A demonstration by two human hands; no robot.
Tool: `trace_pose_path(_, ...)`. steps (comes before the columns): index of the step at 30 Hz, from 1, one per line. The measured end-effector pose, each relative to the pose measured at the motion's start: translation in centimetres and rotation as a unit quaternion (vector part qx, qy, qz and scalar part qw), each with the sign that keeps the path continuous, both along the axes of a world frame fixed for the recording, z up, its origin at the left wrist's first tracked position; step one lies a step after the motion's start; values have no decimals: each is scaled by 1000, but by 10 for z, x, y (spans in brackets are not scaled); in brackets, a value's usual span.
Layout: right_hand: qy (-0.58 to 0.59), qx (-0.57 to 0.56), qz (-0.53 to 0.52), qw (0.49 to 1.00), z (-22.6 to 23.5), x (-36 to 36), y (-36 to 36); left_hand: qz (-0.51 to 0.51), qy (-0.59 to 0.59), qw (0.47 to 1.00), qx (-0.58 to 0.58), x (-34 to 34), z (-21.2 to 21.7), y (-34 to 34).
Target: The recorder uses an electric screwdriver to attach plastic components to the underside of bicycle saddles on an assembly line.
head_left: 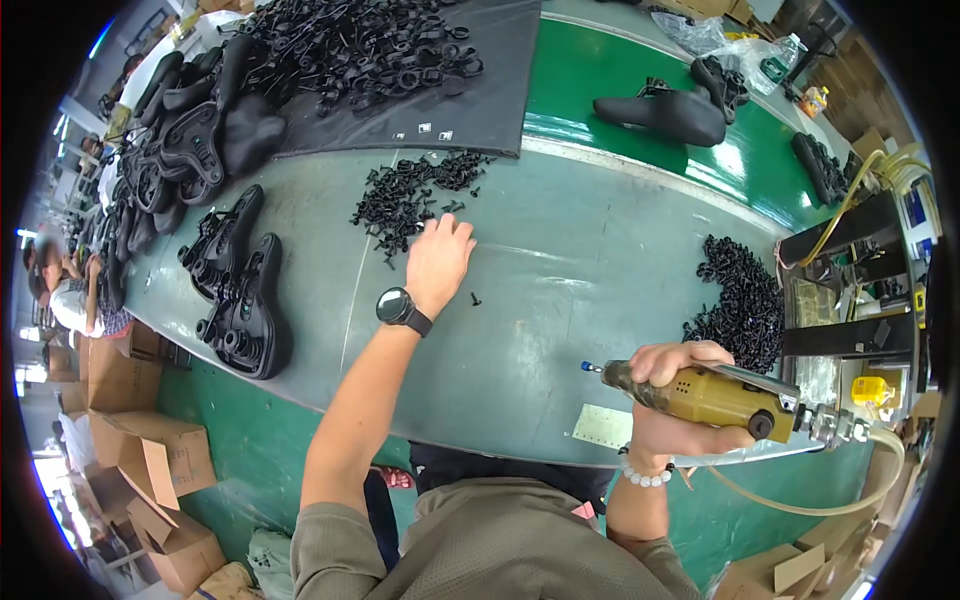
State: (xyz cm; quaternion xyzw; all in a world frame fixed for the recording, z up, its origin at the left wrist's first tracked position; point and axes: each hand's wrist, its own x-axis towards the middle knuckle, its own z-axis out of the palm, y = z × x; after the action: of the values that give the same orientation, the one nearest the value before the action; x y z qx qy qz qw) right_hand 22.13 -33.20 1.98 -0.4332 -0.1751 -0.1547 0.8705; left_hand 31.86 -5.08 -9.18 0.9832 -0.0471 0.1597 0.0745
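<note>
My left hand (440, 262) reaches over the grey worktable (520, 330), its fingers bent and drawn together at the near edge of a pile of small black screws (400, 200). What lies under the fingertips is hidden. One loose screw (476, 299) rests just right of that hand. My right hand (680, 400) is wrapped around a yellow-brown air screwdriver (725, 402), held above the table's near right side. Its blue-tipped bit (590, 367) points left, and a pale hose (885, 480) trails from its back end.
Two black bicycle saddles (255, 310) lie on the left; more saddles are heaped behind them. A black mat (490, 90) bears many black clamp parts (370, 50). Another heap of dark screws (740, 300) sits right, beside a rack. One saddle (665, 115) lies on the green belt (570, 70).
</note>
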Motion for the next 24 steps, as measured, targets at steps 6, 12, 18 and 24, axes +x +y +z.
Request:
trace_pose_path(6,16,23,13,1000,0,-8,2,-62,-63,975,-205,-33,9,-19)
trace_pose_path(12,-26,46,2,999,4,-28,16,48,146,597,-788,-135,14,-70)
trace_pose_path(18,-61,8,48,997,1,-39,35,27,181,318,-930,-172,16,-99)
trace_pose_path(24,-88,-14,50,995,-7,-42,42,-5,148,225,-963,-181,35,-112)
